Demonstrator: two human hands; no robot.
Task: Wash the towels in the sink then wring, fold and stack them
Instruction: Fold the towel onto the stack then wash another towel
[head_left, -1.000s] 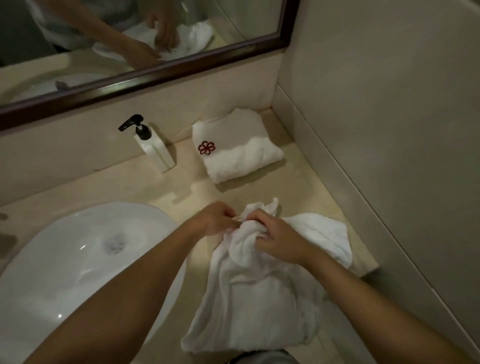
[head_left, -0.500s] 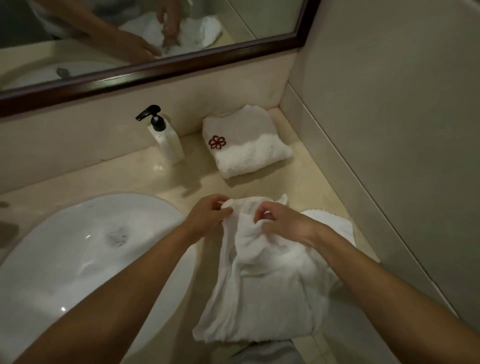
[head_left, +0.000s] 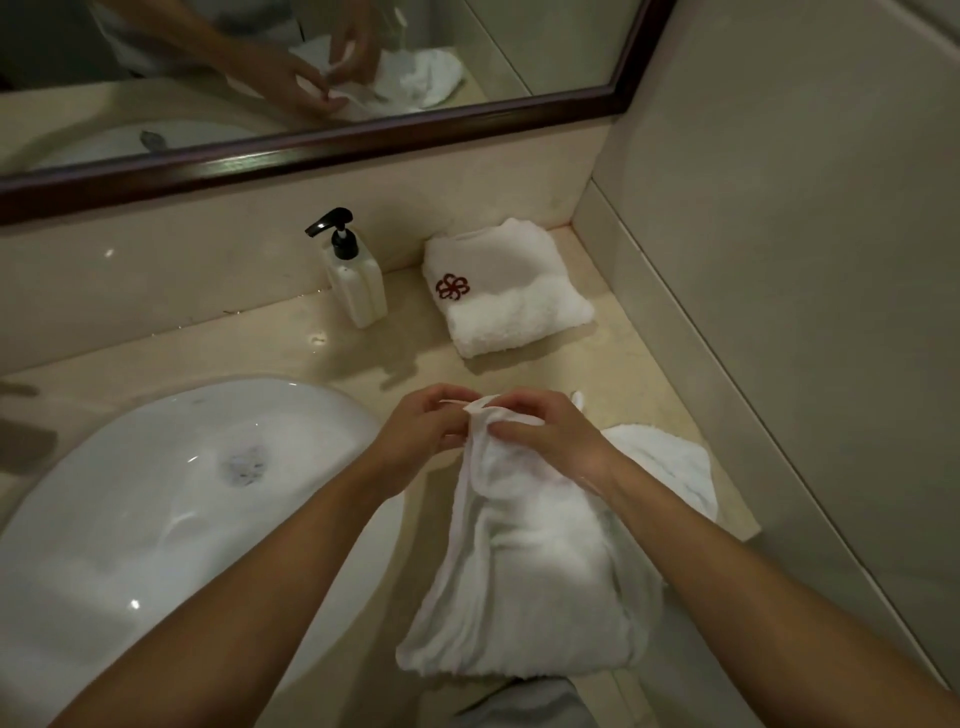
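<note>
White terry towel (head_left: 524, 566) hangs over the counter (head_left: 291, 358) edge beside the sink (head_left: 130, 519); I see left hand (head_left: 421, 431) and right hand (head_left: 550, 436) pinching its top corners, likely to square a fold.

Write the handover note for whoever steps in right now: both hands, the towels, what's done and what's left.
Left hand and right hand: both pinch the top edge of the white towel, which hangs down over the counter's front.
Folded towel with a red flower mark lies by the back wall, right of the soap bottle.
Sink holds no towel.
Done: one towel folded.
Left: fold the held towel, stack it on the folded one.
</note>
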